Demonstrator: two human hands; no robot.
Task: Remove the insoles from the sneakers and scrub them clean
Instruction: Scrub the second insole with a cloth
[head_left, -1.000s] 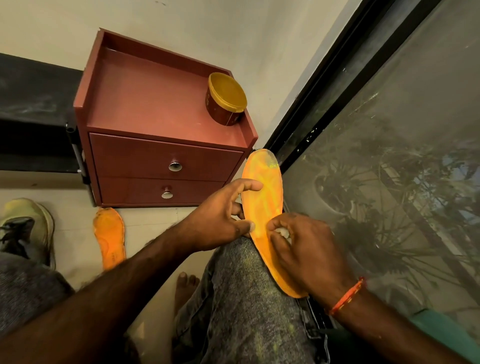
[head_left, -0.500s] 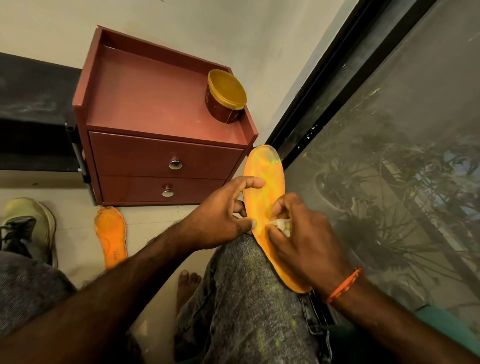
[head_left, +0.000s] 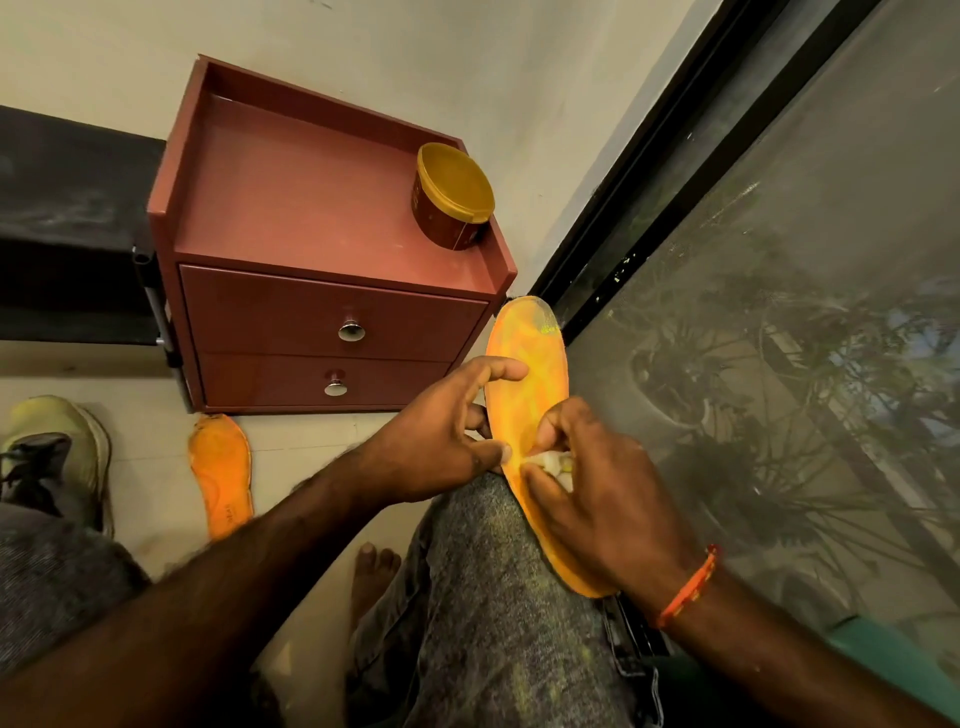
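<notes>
An orange insole (head_left: 530, 374) rests along my right knee, toe end pointing away from me. My left hand (head_left: 441, 441) pinches its left edge at mid-length, thumb and fingers on it. My right hand (head_left: 608, 499) presses a small white wad of cloth (head_left: 556, 462) onto the insole's middle, fingers closed around it. A second orange insole (head_left: 221, 473) lies flat on the floor to the left. A pale green sneaker (head_left: 57, 452) with dark laces sits at the far left edge.
A red-brown two-drawer cabinet (head_left: 332, 312) stands against the wall, with a round yellow-lidded tub (head_left: 452, 197) on top. A dark-framed mesh window (head_left: 779, 312) runs along the right. My bare foot (head_left: 374, 577) is on the floor below the knee.
My right hand with the cloth has slid up the insole, away from me. The left hand stays pinching the edge.
</notes>
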